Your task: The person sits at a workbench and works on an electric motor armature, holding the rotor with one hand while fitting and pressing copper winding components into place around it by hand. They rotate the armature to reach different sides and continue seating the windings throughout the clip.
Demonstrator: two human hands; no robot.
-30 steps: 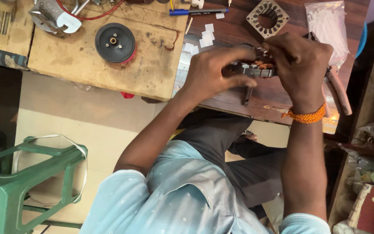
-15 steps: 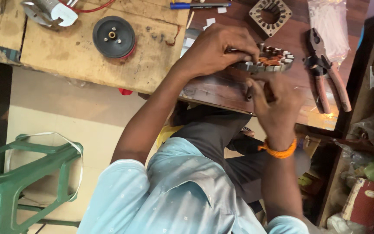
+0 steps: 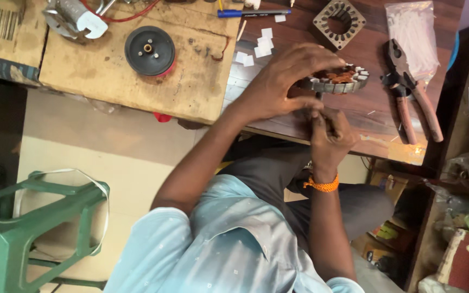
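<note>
- On table edge, I see left hand gripping wound stator, held just above the wood;
- right hand below it, clenched on thin tool, touching stator underside;
- pliers nearby

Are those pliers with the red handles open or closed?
Slightly open. The pliers lie flat on the wooden table, untouched, and their two red handles spread apart toward the table's edge.
</note>
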